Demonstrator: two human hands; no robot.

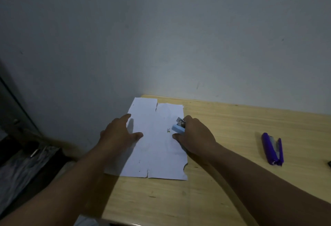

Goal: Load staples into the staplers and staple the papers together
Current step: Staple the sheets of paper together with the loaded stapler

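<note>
White papers (154, 147) lie flat on the left end of the wooden table (223, 136), their edges torn and notched. My left hand (119, 132) rests on the papers' left side, fingers spread and flat. My right hand (196, 136) grips a small light-blue stapler (177, 129) at the papers' right edge, its metal jaw pointing over the sheet. A small dark staple mark (168, 130) shows on the paper just left of the stapler. A purple stapler (272, 148) lies on the table to the right, opened out flat, well apart from both hands.
The table's left edge runs just under the papers, with a drop to a dark floor area and grey cloth (21, 163) on the left. A grey wall (161, 37) stands directly behind. A small dark object (329, 163) sits at the far right edge.
</note>
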